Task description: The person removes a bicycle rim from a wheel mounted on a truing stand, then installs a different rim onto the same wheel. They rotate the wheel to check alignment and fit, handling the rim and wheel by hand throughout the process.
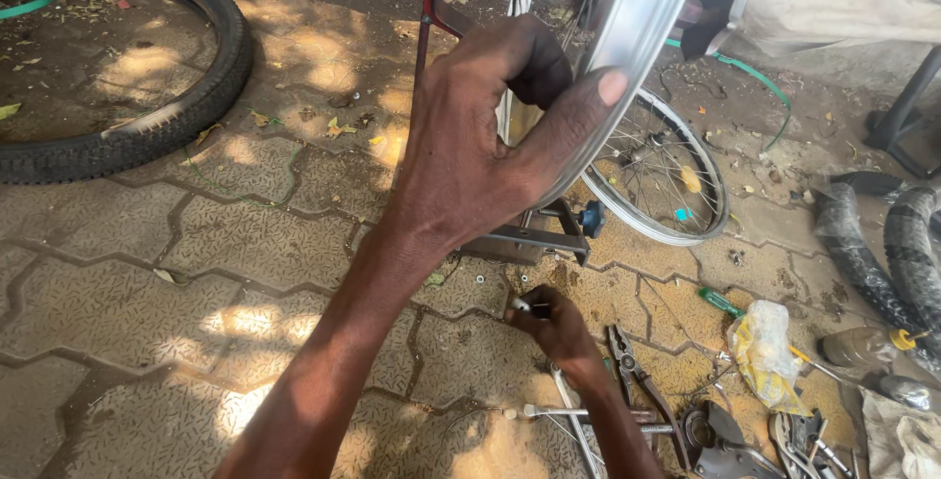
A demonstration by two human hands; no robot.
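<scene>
Patterned paving stones [245, 244] in dappled sun make up the floor here, dusty and strewn with dry leaves, and everything lies straight on it. My left hand [480, 146] is raised in front of me, its grip clenched on the shiny silver wheel rim [637, 38] — thumb pressed on the rim's outer face, fingers curled around the inner side. The rim sits in a dark metal stand [529, 239] whose base rests on the paving just below my wrist. Behind it, a second spoked wheel [657, 170] leans low on the ground.

My right hand [554, 327] is down near the floor, well below the rim, its grip pinched shut on a small metal piece [524, 305] with a pale tip; I cannot tell exactly what it is. Just right of that hand lie pliers [632, 371], and beyond them a green-handled screwdriver [720, 301].

As for packaging: a crumpled yellowish plastic bag [765, 352] sits right of the screwdriver, beside a small dark bottle with a yellow cap [867, 345] lying on its side. More tools [725, 440] are heaped at the bottom right corner, next to a whitish cloth [897, 440].

A black tyre [127, 136] lies flat at the far left — well apart from both hands — and more black tyres [882, 253] curve along the right edge.
</scene>
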